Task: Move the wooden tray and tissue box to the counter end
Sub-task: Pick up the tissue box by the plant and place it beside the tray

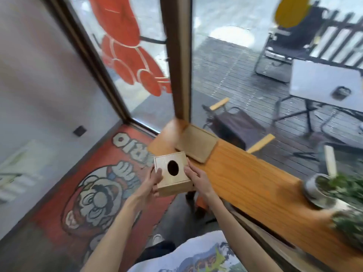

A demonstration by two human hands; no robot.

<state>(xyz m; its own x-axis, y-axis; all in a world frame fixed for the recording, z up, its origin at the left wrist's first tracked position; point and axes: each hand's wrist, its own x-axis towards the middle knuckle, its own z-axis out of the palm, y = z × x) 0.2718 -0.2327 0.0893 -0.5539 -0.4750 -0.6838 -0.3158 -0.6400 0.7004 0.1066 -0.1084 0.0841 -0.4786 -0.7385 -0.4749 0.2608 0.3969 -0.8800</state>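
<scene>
One tissue box (172,173), wooden with an oval slot in its lid, is held in the air by two hands, just off the near long edge of the counter (245,183) and partly over the floor. The left hand (154,180) clamps the box's left side, fingers curled closed against the wall with the thumb resting on the lid. The right hand (196,178) presses the right side, fingers wrapped along the upper right edge. One wooden tray (196,143) lies flat on the counter near its far end, beside the brown window post (179,55), with its near corner close to the box but not visibly touching it. The far end of the counter is rounded, and a strip of bare surface remains to the left of the tray, between it and that end. Bare wood runs from the tray along the counter towards one potted plant (330,191), which stands at the window-side edge, well apart from the tray. The floor to the left of the counter carries one red mat (94,193) with a cartoon figure. The view is motion-blurred, so fine edges are uncertain.
</scene>
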